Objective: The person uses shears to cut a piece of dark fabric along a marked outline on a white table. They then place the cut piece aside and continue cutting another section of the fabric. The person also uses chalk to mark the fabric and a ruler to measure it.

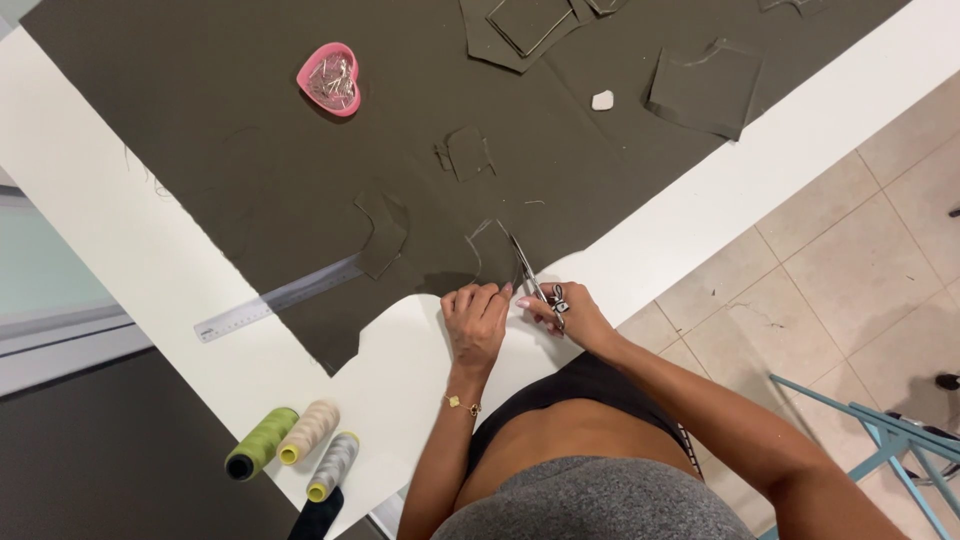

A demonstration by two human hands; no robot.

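A large sheet of dark olive fabric (240, 130) covers most of the white table (110, 230). My right hand (570, 312) grips a pair of scissors (528, 272), blades pointing up into the fabric's cut edge near a chalk outline. My left hand (476, 320) rests knuckles up on the fabric edge just left of the blades, fingers curled under. A thin bracelet sits on that wrist.
A pink heart-shaped dish of pins (330, 78), a piece of white chalk (602, 99), several cut fabric pieces (706, 88) and a metal ruler (275, 300) lie on the cloth. Three thread spools (290, 448) sit near the table's front edge. Tiled floor and a blue frame (880, 435) lie right.
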